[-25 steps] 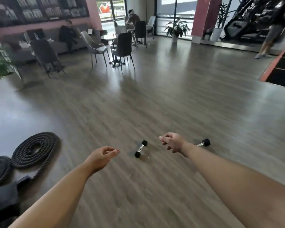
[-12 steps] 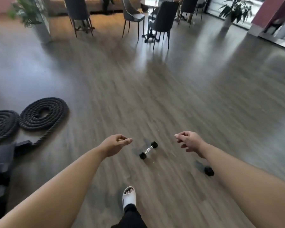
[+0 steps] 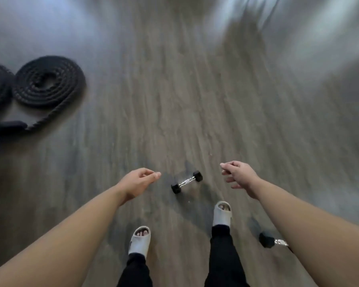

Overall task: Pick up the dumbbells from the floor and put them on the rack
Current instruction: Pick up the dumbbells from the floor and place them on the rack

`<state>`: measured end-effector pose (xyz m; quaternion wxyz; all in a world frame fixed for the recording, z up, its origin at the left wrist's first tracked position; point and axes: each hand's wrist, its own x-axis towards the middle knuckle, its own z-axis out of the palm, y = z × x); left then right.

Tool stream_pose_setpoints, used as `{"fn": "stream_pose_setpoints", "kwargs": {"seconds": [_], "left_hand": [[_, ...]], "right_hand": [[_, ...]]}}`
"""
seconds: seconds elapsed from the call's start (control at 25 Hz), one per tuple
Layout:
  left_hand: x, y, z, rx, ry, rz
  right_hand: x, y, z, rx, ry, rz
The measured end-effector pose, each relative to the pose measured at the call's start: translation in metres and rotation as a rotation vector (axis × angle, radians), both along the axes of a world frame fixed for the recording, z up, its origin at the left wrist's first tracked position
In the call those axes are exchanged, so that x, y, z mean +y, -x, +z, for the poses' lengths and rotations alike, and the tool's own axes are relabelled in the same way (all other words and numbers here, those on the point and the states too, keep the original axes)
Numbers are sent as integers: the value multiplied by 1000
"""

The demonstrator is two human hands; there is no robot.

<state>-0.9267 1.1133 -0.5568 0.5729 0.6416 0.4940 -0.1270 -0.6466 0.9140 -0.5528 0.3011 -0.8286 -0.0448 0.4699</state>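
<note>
A small black dumbbell [image 3: 186, 181] with a chrome handle lies on the wooden floor just ahead of my feet, between my two hands. My left hand [image 3: 137, 182] hovers to its left, fingers loosely curled and holding nothing. My right hand [image 3: 239, 176] hovers to its right, fingers apart and empty. A second black dumbbell [image 3: 272, 241] lies at the lower right, its far end hidden under my right forearm. No rack is in view.
Coiled black battle ropes [image 3: 48, 81] lie on the floor at the left, with a dark object at the left edge. My feet in pale slides [image 3: 222, 213] stand right behind the dumbbells. The upper part of the picture is blurred floor.
The view has tilted down and I have stepped closer; chairs and plants have dropped out of sight. Both feet now show, and both dumbbells sit nearer to me. My hands stay empty.
</note>
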Motion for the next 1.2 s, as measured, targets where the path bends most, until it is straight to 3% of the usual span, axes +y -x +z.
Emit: {"fn": "stream_pose_setpoints", "kwargs": {"seconds": [0.28, 0.48, 0.68, 0.8, 0.96, 1.2], "left_hand": [[-35, -79, -277, 154, 166, 356], [-49, -118, -489, 240, 273, 658], [-87, -140, -624, 254, 333, 789], [-101, -151, -658, 215, 218, 900], [-93, -142, -643, 223, 166, 907], [-68, -80, -493, 248, 115, 860]], "right_hand": [[56, -108, -317, 169, 200, 185], [56, -133, -525, 62, 251, 266], [39, -121, -647, 25, 206, 228], [44, -110, -672, 31, 117, 142], [53, -98, -652, 58, 183, 69], [62, -46, -503, 107, 176, -7]]}}
